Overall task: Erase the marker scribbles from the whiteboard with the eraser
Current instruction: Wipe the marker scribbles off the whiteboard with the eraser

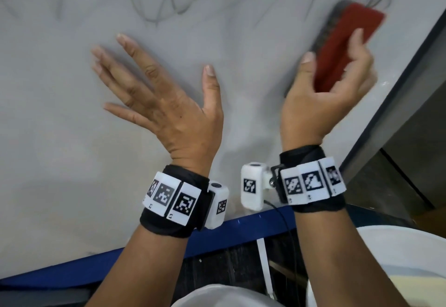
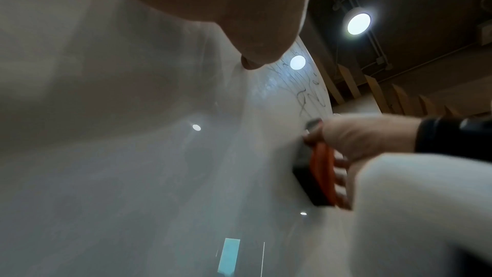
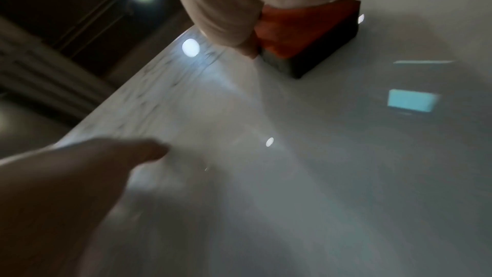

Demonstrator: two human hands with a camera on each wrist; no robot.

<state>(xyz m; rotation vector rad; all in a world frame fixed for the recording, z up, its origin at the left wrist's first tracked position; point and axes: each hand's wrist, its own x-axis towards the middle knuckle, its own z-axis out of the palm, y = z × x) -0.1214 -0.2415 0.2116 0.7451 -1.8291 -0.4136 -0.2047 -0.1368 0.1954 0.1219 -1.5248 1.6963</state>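
A whiteboard [image 1: 60, 125] fills the head view, smeared grey, with black marker scribbles [image 1: 164, 0] across its top. My right hand [image 1: 333, 84] grips a red-backed eraser [image 1: 345, 41] with a dark felt face, held flat against the board near its right edge, just below the scribbles. In the left wrist view the eraser [image 2: 321, 174] shows edge-on against the board, and in the right wrist view the eraser [image 3: 309, 37] sits under my palm. My left hand [image 1: 159, 94] lies flat on the board with fingers spread, to the left of the eraser.
A dark frame [image 1: 395, 84] runs along the board's right edge. A blue ledge [image 1: 241, 232] lies under the board's lower edge. A black cable [image 1: 287, 229] hangs from the right wrist camera. Ceiling lamps [image 2: 358, 23] reflect in the board.
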